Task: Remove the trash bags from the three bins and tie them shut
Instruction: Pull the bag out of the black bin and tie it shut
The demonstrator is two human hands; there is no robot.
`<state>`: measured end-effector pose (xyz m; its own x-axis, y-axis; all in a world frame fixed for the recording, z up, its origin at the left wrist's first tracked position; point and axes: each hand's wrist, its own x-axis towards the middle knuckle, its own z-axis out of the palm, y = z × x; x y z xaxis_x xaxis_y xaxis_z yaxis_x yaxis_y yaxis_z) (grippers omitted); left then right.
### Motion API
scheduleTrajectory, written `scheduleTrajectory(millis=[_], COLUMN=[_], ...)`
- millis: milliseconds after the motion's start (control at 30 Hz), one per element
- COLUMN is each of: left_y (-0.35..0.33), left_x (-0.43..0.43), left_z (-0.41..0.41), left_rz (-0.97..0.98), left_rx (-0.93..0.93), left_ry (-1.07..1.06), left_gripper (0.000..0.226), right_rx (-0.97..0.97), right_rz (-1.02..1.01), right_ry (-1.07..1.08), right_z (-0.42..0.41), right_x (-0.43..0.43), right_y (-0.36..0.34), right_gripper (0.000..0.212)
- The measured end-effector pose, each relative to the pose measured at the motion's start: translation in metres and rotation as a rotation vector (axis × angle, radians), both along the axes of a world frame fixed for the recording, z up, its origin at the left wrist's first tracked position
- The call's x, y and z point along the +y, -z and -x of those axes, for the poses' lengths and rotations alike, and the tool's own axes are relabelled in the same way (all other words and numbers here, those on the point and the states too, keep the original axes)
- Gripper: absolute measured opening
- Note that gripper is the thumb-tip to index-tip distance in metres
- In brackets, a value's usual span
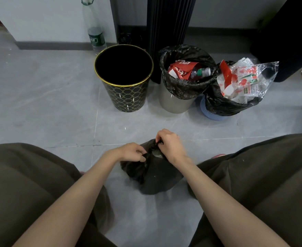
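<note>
A black trash bag (pixel 155 177) lies on the grey floor between my knees. My left hand (pixel 133 151) pinches its gathered neck from the left, and my right hand (pixel 169 143) grips the twisted top from the right. Behind stands a black bin with a gold rim (pixel 109 81), with no bag inside. To its right a grey bin (pixel 173 102) holds a black bag (pixel 182 86) with a red wrapper and a bottle. Furthest right, a blue bin (pixel 210 114) carries a black bag (pixel 218 104) overflowing with clear and red plastic wrappers.
A clear plastic bottle (pixel 95 36) leans on the wall behind the gold-rimmed bin. A dark ribbed column (pixel 168 20) rises behind the grey bin. Dark furniture (pixel 289 38) stands at the far right. My trousered knees flank the bag on both sides.
</note>
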<state>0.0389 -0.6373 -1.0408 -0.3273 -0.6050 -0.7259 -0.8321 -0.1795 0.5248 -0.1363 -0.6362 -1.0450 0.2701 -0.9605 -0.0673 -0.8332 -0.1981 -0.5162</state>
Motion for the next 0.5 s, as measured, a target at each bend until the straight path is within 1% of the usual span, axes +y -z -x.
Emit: scheduleTrajectory(millis=[100,133,167,200,267,300,400,500], left_y=[-0.011,-0.013,-0.015,-0.015,-0.010,-0.007,0.004,0.011], left_x=[0.005,0.005,0.005,0.004,0.000,-0.002,-0.003,0.000], left_z=[-0.005,-0.006,-0.006,-0.006,-0.003,-0.001,0.011,0.025], left_rz=[-0.317,-0.365,-0.359,-0.301,-0.091,0.009,0.199,0.301], left_rx=[0.161,0.200,0.224,0.237,0.266,0.284,0.337,0.348], left_ry=[-0.118,-0.159,-0.214,-0.288,-0.430,-0.463,-0.406,-0.310], left_gripper=[0.043,0.045,0.044,0.042,0.036,0.034,0.029,0.028], right_rx=[-0.078,-0.112,-0.142,-0.163,-0.181,-0.180,-0.193,-0.195], right_rz=[0.078,0.097,0.114,0.126,0.151,0.166,0.221,0.278], right_ry=[-0.022,-0.010,0.011,0.032,0.043,0.039,0.044,0.030], right_z=[-0.001,0.000,0.001,0.002,0.003,0.003,0.006,0.010], right_x=[0.010,0.012,0.014,0.017,0.022,0.025,0.030,0.032], right_y=[0.006,0.008,0.009,0.010,0.012,0.013,0.014,0.014], right_gripper=[0.024,0.024,0.024,0.023,0.022,0.023,0.025,0.026])
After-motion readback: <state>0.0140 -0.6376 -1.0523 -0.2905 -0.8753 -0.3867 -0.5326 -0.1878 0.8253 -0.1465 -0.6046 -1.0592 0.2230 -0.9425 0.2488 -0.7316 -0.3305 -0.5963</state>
